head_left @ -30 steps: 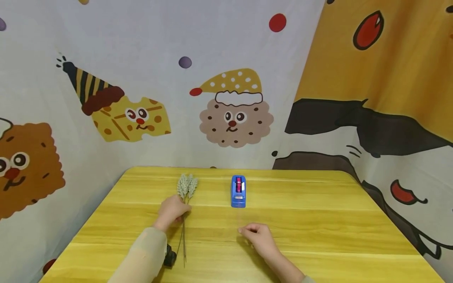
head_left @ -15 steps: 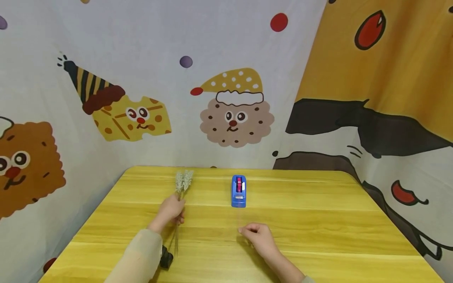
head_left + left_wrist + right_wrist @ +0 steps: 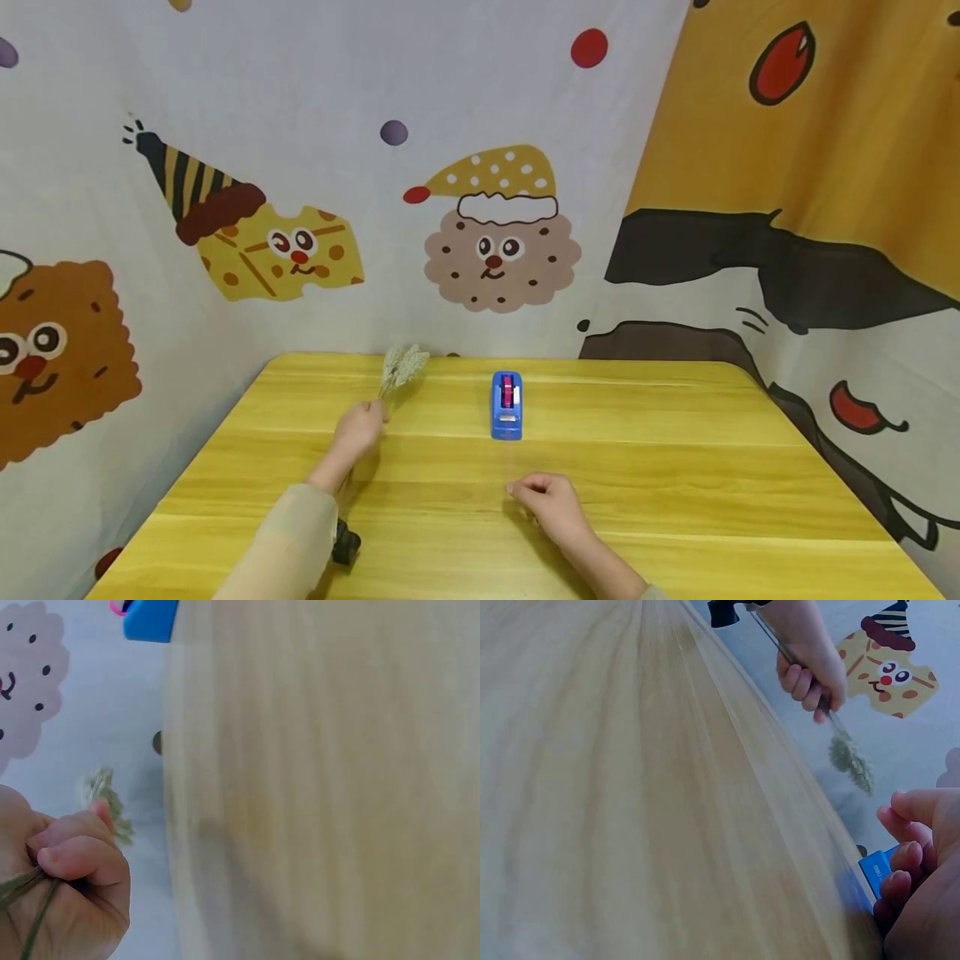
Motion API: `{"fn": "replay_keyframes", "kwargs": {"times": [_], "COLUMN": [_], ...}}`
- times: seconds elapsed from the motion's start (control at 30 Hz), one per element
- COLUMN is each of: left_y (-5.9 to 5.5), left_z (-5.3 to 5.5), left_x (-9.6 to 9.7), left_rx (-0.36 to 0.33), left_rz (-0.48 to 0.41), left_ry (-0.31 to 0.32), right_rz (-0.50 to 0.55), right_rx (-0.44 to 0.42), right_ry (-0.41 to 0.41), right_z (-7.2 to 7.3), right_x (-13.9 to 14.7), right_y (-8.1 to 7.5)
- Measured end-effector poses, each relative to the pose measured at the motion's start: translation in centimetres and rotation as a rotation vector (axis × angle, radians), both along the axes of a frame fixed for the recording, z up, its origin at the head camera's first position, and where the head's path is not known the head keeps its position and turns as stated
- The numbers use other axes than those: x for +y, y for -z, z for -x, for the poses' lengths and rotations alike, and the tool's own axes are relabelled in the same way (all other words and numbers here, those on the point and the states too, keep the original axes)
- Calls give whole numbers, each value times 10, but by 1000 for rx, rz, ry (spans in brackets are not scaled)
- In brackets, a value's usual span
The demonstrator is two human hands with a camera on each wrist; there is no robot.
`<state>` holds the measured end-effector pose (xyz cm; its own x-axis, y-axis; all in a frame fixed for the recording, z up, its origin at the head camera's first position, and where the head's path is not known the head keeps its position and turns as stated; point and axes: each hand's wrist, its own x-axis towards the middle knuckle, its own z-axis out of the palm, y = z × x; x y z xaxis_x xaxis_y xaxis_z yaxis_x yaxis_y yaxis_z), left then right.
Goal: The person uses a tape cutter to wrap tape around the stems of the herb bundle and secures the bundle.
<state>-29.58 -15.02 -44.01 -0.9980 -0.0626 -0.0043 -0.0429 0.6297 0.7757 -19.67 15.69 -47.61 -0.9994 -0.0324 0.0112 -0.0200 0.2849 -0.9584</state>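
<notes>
My left hand grips a small bunch of dried flowers by the thin stems, above the table's left half. Their pale grey-green heads stick out past the fingers, and the stem ends trail back under the wrist. The left wrist view shows the fingers curled round the green stems. To the right, a blue tape dispenser stands upright with a pink-cored roll. From its front a faint clear strip of tape runs toward me. My right hand pinches the strip's near end between thumb and forefinger.
All this is over a yellow wood-grain table whose far edge meets a cartoon-printed cloth. A black wrist camera sits beside the left sleeve.
My left hand has risen a little and moved left, turning the flowers so that their heads now lean right and away. The right hand and the dispenser stay where they were.
</notes>
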Motion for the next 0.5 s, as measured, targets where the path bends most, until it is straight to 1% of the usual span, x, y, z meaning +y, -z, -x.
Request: {"fn": "replay_keyframes", "kwargs": {"times": [0.1,0.27,0.37,0.5], "left_y": [-8,-25,-34,-45], "left_z": [-2,-7,-12,-20], "left_x": [-1,-1,-1,1], "left_rx": [-15,-17,-19,-22], "left_rz": [-84,-232,-291,-313], "left_ry": [-13,19,62,152], "right_rz": [6,31,36,34], "right_rx": [-11,-29,-36,-52], "right_ry": [-1,-7,-15,-21], "right_z": [0,1,3,5], "right_x": [0,-1,-1,1], "right_y": [-1,-6,-10,-15]}}
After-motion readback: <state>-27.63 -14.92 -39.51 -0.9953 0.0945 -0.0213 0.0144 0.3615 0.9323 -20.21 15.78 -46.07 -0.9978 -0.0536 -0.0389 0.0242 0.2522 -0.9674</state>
